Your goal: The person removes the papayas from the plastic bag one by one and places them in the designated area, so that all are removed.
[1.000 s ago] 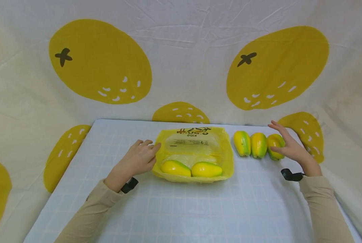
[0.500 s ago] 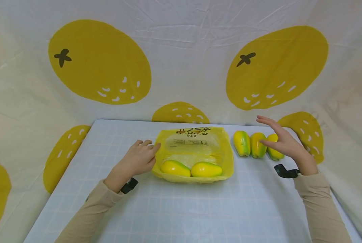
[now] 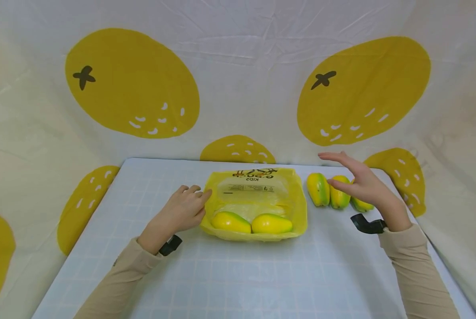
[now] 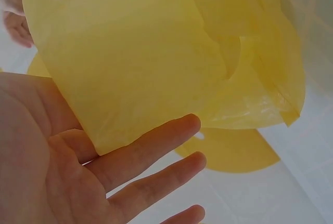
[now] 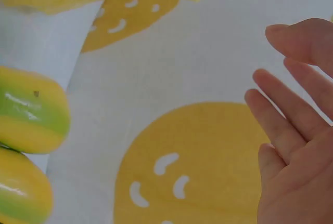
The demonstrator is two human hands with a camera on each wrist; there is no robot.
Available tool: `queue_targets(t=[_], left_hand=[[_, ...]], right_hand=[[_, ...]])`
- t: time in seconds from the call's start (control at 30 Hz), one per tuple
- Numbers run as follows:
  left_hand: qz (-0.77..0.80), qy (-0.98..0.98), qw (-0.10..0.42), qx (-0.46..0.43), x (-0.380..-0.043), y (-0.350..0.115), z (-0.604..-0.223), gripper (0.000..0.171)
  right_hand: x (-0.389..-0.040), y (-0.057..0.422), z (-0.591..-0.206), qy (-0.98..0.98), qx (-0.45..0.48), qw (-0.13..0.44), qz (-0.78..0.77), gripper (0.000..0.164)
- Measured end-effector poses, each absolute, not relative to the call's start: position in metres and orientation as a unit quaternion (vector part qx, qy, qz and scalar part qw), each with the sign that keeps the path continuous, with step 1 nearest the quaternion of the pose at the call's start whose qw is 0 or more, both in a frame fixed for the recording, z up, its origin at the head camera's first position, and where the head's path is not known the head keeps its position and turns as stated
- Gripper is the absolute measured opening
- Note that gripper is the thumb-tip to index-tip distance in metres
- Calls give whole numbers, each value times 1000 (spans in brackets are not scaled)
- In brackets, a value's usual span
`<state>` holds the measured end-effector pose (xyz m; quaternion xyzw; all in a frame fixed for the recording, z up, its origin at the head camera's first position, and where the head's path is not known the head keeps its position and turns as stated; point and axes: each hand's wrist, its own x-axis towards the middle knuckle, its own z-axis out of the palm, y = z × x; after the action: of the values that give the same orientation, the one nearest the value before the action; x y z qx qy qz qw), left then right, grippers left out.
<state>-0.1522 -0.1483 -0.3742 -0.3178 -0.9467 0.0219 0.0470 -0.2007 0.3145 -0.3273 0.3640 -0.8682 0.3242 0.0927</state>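
My left hand (image 3: 185, 208) is at the left rim of a yellow plastic bag (image 3: 299, 208). Its thumb and index finger go behind the bag's film in the left wrist view, while the other fingers (image 4: 151, 182) stretch out loosely below. Inside the bag, at its near side, two smooth yellow-green papaya-shaped fruits (image 3: 231, 222) lie side by side. My right hand (image 3: 361, 181) hovers over the row at the bag's right, thumb and fingers spread, holding nothing. Three more such fruits (image 3: 318, 189) form that row; the hand partly covers the rightmost one (image 3: 361, 204).
The table (image 3: 246, 279) has a pale blue checked cover. Behind it hangs a white cloth (image 3: 250, 102) printed with large yellow fruit shapes. Dark wrist cameras (image 3: 368, 223) sit under both wrists.
My right hand has moved left along the row, from the rightmost fruit toward the leftmost one, fingers still spread. The left hand and the bag have stayed in place.
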Motion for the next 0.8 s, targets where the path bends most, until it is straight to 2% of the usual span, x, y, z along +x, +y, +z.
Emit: queue_targets(t=[0.23, 0.57, 0.8], left_hand=[[23, -947, 49, -317, -153, -147, -375, 44], [24, -947, 53, -317, -152, -147, -376, 44], [27, -947, 49, -317, -152, -147, -376, 44]], right_hand=[[-202, 295, -317, -848, 416, 96, 314, 67], [-204, 267, -308, -839, 461, 68, 282, 51], [-208, 243, -300, -823, 498, 17, 273, 46]])
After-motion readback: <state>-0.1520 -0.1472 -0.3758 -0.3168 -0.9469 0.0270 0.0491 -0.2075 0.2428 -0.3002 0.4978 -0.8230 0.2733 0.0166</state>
